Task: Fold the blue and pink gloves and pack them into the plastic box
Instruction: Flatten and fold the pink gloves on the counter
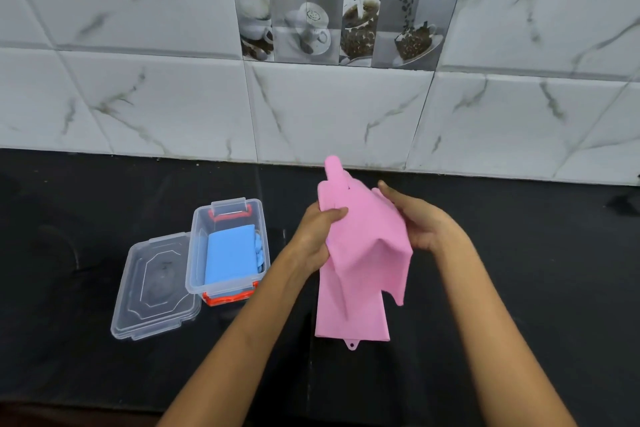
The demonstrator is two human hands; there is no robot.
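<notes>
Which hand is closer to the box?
Left. The left hand grips the pink glove just right of the box; the right hand holds the glove's far side.

Brightness: you have even, soft light; the tiled wall (pixel 138 97) is bright, the black counter (pixel 519 288) dark.
Glare: pale sheen lies on the counter's left part and on the clear lid (pixel 156 288).
Shadows: faint ones only, under your forearms.
Distortion: wide-angle bend tilts the tile seams toward both edges.
Sharpness: the centre is fairly crisp; the wall's picture tiles (pixel 346 10) and the corners look soft.
</notes>
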